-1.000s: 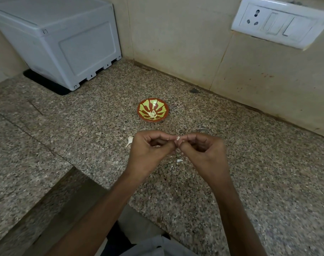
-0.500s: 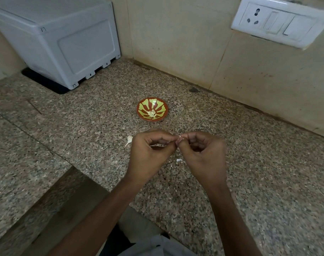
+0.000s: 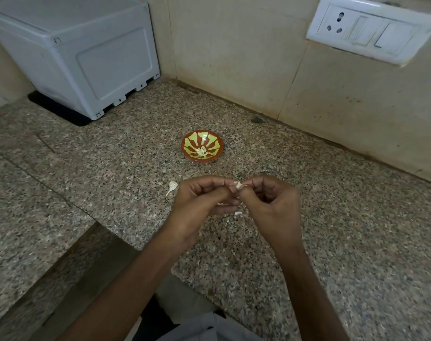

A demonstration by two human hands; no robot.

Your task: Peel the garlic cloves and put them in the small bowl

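Note:
A small red bowl [image 3: 202, 149] with a green pattern stands on the granite counter [image 3: 111, 156]; a few pale peeled cloves [image 3: 201, 151] lie in its middle. In front of it, my left hand [image 3: 202, 205] and my right hand [image 3: 271, 205] meet fingertip to fingertip. Both pinch one small pale garlic clove [image 3: 238, 185], which shows between the thumbs and forefingers. Most of the clove is hidden by the fingers.
A garlic stem piece [image 3: 172, 187] lies left of my left hand. Bits of skin [image 3: 238, 213] lie under the hands. A white plastic box [image 3: 86, 52] stands at the back left. A switch plate [image 3: 366, 28] is on the tiled wall. The counter edge runs near my arms.
The hands stay together at the same spot; the fingers have shifted slightly on the clove, and more of its pale surface shows now.

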